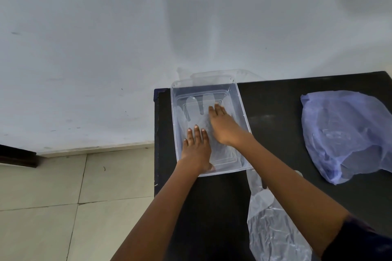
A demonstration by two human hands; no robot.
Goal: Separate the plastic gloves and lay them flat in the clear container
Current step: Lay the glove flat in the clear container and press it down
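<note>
Plastic glove (196, 110), transparent and thin, lies spread on the floor of the clear container (241, 108) at the centre of the frame, its finger shapes pointing toward the upper edge. The left hand (197, 148) rests palm-down on the cuff end at the lower left of the container, fingers extended and close together, holding nothing. The right hand (222, 127) presses flat on the palm area just above and to the right, fingers likewise extended and only slightly parted. Both hands appear to be smoothing the film rather than gripping it. More gloves (269, 224), still bunched together, lie on the black table (275, 99) at lower centre-right, partly under the right forearm. A crumpled bluish bag (343, 133) sits well apart at the right edge of the frame. Judged from its look, the film is very light, limp and slippery, clings to itself, and creases easily; it is probably best taken by pinching one layer at the open cuff edge and peeling it away slowly, since a grip on the fingers would likely bunch it.
</note>
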